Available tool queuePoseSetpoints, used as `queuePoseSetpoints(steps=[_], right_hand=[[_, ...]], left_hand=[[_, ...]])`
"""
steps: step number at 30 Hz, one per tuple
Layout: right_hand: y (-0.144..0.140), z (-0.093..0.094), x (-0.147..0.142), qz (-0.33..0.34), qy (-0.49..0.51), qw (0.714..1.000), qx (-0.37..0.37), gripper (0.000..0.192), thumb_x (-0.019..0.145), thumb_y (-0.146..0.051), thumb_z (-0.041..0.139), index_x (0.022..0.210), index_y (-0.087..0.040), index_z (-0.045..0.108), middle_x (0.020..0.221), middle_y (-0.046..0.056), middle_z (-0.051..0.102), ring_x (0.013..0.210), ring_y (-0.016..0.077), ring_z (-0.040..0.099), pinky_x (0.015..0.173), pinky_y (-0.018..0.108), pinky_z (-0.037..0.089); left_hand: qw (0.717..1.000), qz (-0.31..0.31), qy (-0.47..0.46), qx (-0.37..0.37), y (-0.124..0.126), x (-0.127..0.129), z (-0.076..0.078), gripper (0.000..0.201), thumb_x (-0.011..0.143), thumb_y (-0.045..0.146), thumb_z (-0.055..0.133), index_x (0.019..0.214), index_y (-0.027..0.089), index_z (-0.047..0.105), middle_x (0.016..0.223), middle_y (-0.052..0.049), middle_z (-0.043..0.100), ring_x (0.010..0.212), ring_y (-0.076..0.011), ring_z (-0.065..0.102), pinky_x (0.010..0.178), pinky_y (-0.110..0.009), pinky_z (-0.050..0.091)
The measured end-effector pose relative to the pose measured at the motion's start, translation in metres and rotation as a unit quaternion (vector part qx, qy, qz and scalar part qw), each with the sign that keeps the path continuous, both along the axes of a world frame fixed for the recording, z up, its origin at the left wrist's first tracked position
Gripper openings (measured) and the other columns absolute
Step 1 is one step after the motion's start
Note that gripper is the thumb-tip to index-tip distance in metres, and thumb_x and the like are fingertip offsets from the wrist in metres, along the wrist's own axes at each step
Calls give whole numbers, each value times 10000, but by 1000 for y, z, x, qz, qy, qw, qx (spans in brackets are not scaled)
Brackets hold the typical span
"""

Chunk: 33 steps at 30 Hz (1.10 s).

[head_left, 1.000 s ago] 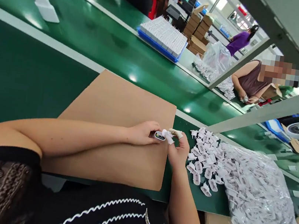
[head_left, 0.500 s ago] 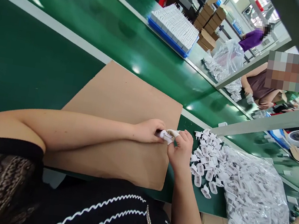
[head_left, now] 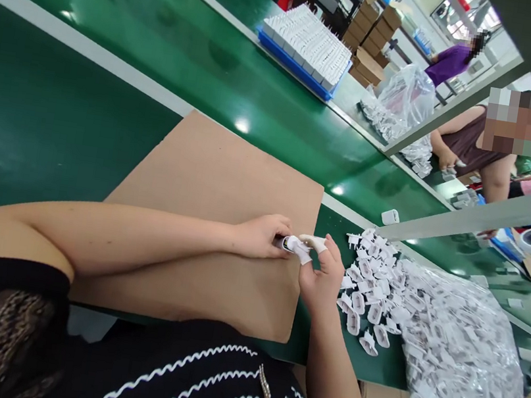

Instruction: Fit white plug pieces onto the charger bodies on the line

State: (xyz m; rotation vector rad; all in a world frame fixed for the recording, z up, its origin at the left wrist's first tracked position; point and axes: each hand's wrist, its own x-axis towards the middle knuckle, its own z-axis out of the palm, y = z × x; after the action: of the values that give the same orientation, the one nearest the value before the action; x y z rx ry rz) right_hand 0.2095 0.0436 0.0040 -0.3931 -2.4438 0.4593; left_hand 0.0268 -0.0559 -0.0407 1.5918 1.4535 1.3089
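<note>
My left hand (head_left: 260, 235) rests on a brown cardboard sheet (head_left: 218, 179) and grips a small dark-ended part (head_left: 285, 243). My right hand (head_left: 321, 277), with white finger cots on thumb and forefinger, pinches a small white plug piece (head_left: 299, 248) against that part. Both hands meet at the cardboard's right edge. Just right of them lies a pile of loose white plug pieces (head_left: 367, 281) spilling from a clear plastic bag (head_left: 458, 341).
A green conveyor belt (head_left: 146, 28) runs behind the cardboard, carrying a blue tray of white parts (head_left: 305, 49) and one loose white part (head_left: 390, 216). A grey metal frame bar (head_left: 482, 215) crosses at right. Other people sit across the belt; cardboard boxes (head_left: 369, 41) stand behind.
The view has shifted slightly. My right hand has opened its lower fingers a little while both hands stay together on the small parts. A person across the belt has moved their arms.
</note>
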Motion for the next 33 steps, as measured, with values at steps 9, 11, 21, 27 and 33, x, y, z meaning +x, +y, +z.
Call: queuePoseSetpoints(steps=[9,11,21,27,33], right_hand=[[-1,12,-6,-12,-71,992,100,246,821,-64,577,900,-270,687,852,17,686,966,249,641,1173,492,371],[0,14,-7,-9,-86,992,94,242,801,-64,580,881,-267,685,830,10,675,936,242,641,1171,474,359],[3,6,-4,-14,-129,990,53,234,783,-64,616,846,-272,702,864,-17,691,1053,224,625,1271,497,109],[-7,3,-8,-66,-151,986,-3,278,765,-93,641,967,-265,723,949,2,690,1028,222,599,1224,467,194],[-10,1,-7,-71,-179,981,-8,226,776,-136,665,966,-256,692,1026,3,697,1093,227,590,1227,432,195]], left_hand=[[1000,12,-1,3,-1,0,-1,167,886,331,779,815,192,720,919,-45,656,903,-219,634,819,-324,486],[1000,15,-6,-1,-1,0,-1,193,885,358,782,809,194,716,914,-46,653,894,-221,633,816,-327,489],[999,-23,-24,-38,-3,-2,6,279,865,498,771,888,219,775,920,-39,658,901,-221,649,812,-314,522],[998,-9,41,-50,-3,1,10,366,860,587,705,834,225,751,924,-57,681,900,-252,665,866,-367,551],[995,-3,16,-95,-12,5,12,490,815,681,746,1100,283,755,1181,-73,733,1129,-347,690,999,-470,597]])
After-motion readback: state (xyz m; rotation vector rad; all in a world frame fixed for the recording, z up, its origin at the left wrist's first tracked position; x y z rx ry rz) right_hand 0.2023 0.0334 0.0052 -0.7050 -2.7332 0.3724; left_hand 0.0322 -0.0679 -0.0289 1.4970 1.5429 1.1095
